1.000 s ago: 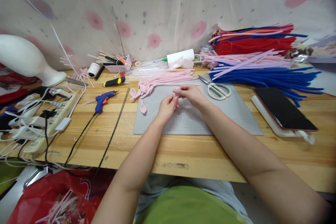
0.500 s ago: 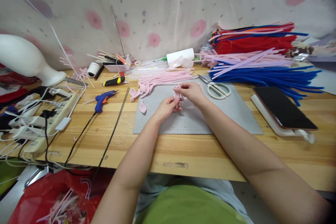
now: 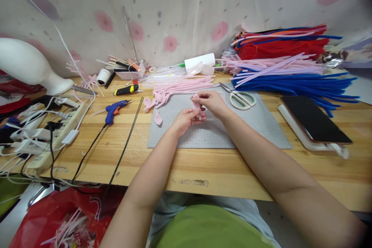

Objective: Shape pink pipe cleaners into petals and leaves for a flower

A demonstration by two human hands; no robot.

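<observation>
Both my hands meet over the grey cutting mat [image 3: 250, 128] and pinch one short pink pipe-cleaner piece [image 3: 196, 102] bent into a loop. My left hand [image 3: 186, 119] grips its lower end with the fingers curled. My right hand [image 3: 211, 101] holds the upper end between thumb and fingertips. More pink looped pieces [image 3: 152, 104] lie at the mat's far left corner, in front of a bundle of straight pink pipe cleaners [image 3: 186, 84]. White-handled scissors [image 3: 241, 99] lie on the mat just right of my right hand.
Stacks of blue, pink and red pipe cleaners [image 3: 290, 62] fill the back right. A dark phone [image 3: 315, 119] lies on a white tray at right. A blue glue gun [image 3: 114, 109], a utility knife [image 3: 126, 90] and a power strip [image 3: 49, 131] with cables sit at left.
My left hand has slid slightly right and down along the pink piece, and the loop now stands more upright between both hands. My right hand has barely moved.
</observation>
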